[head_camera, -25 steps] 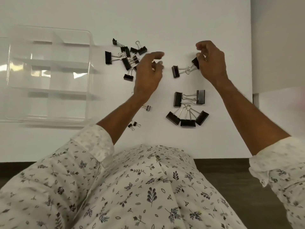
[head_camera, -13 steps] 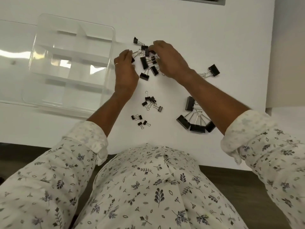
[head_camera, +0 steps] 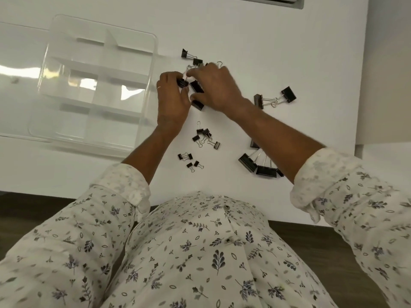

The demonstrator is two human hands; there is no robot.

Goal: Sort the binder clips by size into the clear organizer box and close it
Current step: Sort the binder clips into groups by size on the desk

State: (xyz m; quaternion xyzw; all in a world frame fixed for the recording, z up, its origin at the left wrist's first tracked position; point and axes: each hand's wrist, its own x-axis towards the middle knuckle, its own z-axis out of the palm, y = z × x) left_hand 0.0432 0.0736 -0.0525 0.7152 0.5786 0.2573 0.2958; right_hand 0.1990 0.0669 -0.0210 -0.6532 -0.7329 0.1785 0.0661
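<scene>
- Binder clips [head_camera: 196,86]: both hands have converged on the twelve-o'clock medium pile, so sorting moves there.
- Left hand [head_camera: 171,96] grip pinches one clip; right hand [head_camera: 213,87] grip unclear.
- Organizer box [head_camera: 153,63] at ten o'clock, empty.

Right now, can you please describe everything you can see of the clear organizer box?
The clear organizer box is see-through plastic with rounded corners, and it lies flat on the white table, left of the binder clips. Inner dividers split it into several compartments, all apparently without clips. It is open; a clear panel, probably its lid, extends past its left side out of view. Light glares on its surface. The left hand works just beside its right edge, seemingly without touching it.
</scene>
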